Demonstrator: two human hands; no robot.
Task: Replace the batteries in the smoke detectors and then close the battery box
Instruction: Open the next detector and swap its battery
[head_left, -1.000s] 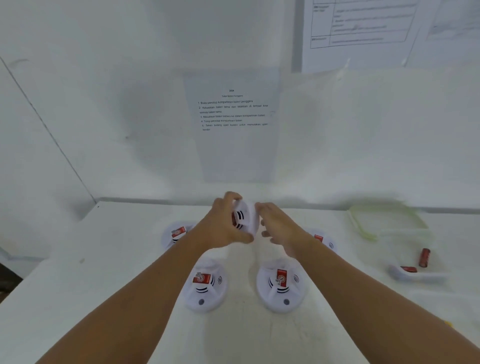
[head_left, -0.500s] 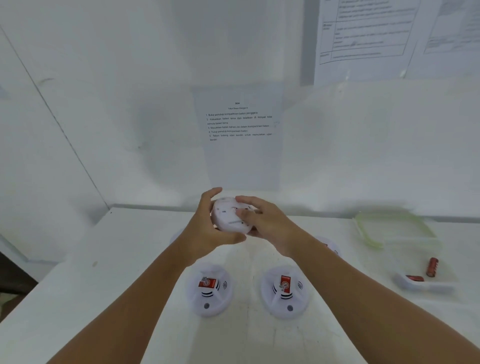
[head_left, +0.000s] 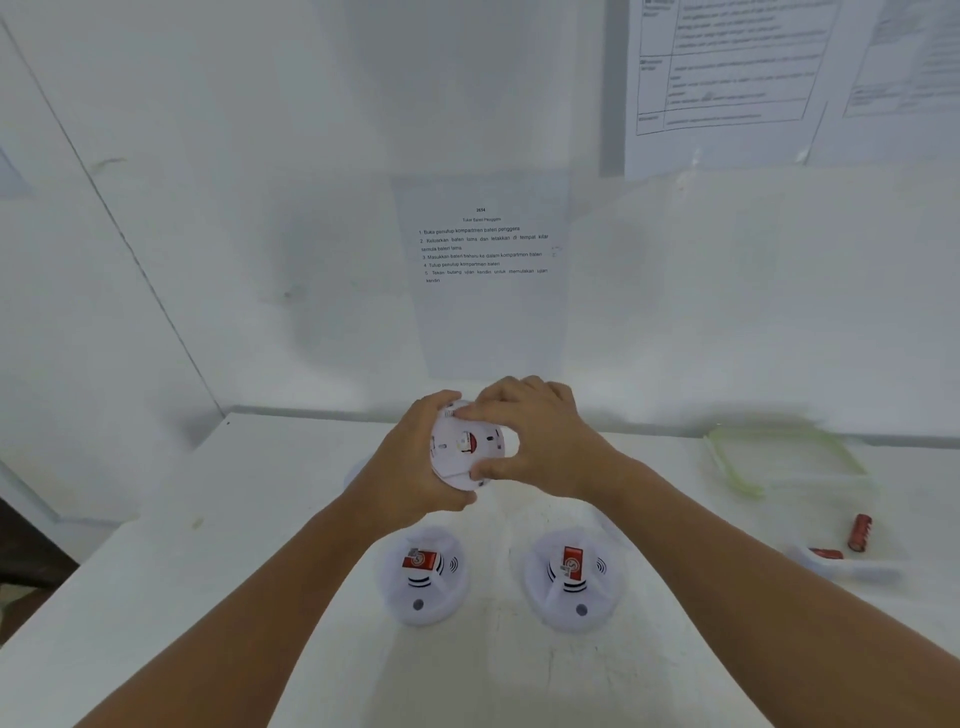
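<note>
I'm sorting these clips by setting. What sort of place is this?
Probably a staged training or test station, not a home: a bare white table set against white walls, a printed sheet of numbered steps taped above it, and several round white smoke detectors laid out in rows.

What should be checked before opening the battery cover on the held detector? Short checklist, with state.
1. Held detector gripped by left hand and right hand: ok.
2. Its back faces the camera: ok.
3. Cover latch state: cannot tell.
4. Two front detectors rest apart on the table: ok.
5. Spare red battery in view at right: ok.
6. Battery box lid off: ok.
</note>
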